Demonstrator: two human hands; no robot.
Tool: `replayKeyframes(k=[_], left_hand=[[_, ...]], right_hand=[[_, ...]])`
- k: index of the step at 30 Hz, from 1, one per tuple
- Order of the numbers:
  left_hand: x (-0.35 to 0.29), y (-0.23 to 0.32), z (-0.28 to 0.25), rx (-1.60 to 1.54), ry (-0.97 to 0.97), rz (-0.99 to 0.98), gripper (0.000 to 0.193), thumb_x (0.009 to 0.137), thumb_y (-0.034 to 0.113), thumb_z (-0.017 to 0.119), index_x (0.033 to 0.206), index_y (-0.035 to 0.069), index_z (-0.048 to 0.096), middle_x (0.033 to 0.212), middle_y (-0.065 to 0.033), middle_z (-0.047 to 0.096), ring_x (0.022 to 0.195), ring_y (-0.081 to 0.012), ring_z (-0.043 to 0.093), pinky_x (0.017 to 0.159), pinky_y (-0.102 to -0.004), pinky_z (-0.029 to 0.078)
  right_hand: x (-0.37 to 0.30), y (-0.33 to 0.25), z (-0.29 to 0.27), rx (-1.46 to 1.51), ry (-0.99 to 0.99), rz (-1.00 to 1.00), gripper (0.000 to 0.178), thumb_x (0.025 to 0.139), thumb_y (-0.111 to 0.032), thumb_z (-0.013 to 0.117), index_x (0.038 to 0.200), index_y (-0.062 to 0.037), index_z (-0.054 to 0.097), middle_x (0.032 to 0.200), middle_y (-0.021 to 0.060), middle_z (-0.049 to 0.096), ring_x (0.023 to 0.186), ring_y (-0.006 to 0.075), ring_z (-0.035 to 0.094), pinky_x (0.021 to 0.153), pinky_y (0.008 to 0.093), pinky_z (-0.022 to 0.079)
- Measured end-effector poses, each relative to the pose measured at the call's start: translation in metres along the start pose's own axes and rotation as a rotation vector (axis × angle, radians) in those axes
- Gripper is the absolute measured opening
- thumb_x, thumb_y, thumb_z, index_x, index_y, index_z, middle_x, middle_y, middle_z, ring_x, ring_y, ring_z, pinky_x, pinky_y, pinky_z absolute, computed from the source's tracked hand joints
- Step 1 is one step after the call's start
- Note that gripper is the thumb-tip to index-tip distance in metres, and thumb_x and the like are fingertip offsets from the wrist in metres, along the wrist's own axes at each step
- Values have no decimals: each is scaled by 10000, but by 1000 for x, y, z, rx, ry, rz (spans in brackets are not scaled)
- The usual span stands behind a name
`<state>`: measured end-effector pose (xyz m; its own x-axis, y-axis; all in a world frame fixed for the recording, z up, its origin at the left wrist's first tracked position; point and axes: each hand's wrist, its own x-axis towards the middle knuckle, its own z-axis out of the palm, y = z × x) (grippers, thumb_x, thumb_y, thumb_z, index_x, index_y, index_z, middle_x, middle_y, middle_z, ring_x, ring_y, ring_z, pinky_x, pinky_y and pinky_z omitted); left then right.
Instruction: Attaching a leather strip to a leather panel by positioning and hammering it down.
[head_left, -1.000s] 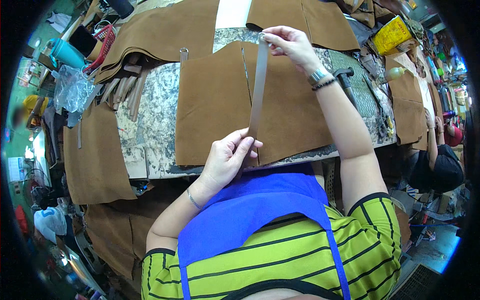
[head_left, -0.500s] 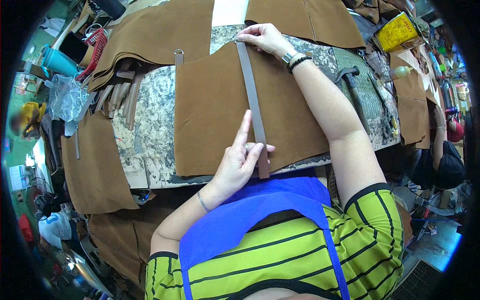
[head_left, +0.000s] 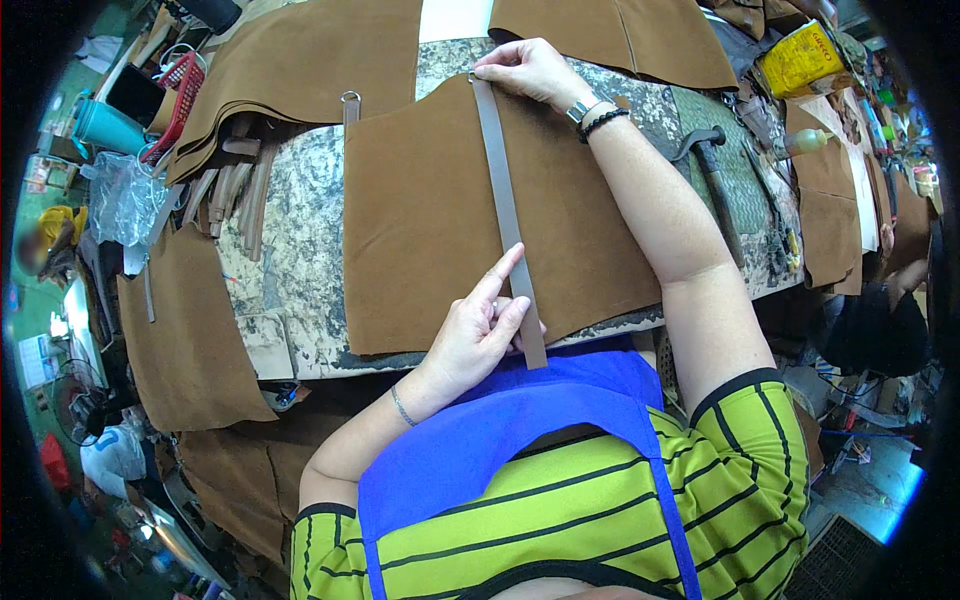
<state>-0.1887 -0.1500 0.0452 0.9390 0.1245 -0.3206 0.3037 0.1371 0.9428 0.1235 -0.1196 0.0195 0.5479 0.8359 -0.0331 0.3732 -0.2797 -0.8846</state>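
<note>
A worktable (head_left: 305, 220), its pale top mottled with dark patches, stretched out beneath the grip of the right hand (head_left: 535, 76). A broad brown panel (head_left: 420, 230) lay flat on it, on the near side of the grip. Left of the grip were a layered stack of brown sheets (head_left: 310, 60) and, nearer, some narrow strips (head_left: 235, 197). Beyond the grip lay a white sheet (head_left: 455, 20); to its right, a green textured mat (head_left: 700, 108) under a hammer (head_left: 714, 190).

right hand (head_left: 530, 75) pinches, outstretched; left hand (head_left: 472, 328) points forward.
</note>
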Motion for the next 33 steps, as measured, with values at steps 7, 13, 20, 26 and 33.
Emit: replayKeyframes(k=[7,13,20,26,33], left_hand=[[0,39,-21,892,-23,38,557,943,364,534,1425,137,371,610,-163,622,549,-326,632,591,-400,538],[76,65,-70,1076,413,559,315,899,283,590,1170,126,619,1111,-111,618,1037,-256,591,827,-359,492],[138,24,-97,1373,452,732,391,928,360,535,1269,172,566,1357,-58,509,1301,-257,424,1089,-507,279],[142,16,-96,1414,466,650,435,925,417,521,1302,202,545,1392,-25,484,1325,-251,397,1089,-552,253],[142,14,-97,1418,460,627,442,928,428,513,1317,219,536,1395,-34,481,1327,-250,394,1090,-548,254]], right_hand=[[1,4,-4,-21,-8,-48,247,845,-290,711,975,-81,732,864,-7,688,708,39,558,648,195,464],[-6,8,-8,330,2,49,288,868,-335,681,1077,-139,716,799,-79,620,665,18,452,571,178,405],[-3,13,2,223,16,-17,246,854,-309,705,986,-102,729,857,-38,667,701,20,506,620,183,419],[2,18,2,54,72,-74,315,824,-350,719,967,-70,735,906,61,719,817,123,649,768,281,513],[5,17,6,-29,77,-63,307,826,-355,710,968,-84,734,906,65,720,816,138,656,784,288,511]])
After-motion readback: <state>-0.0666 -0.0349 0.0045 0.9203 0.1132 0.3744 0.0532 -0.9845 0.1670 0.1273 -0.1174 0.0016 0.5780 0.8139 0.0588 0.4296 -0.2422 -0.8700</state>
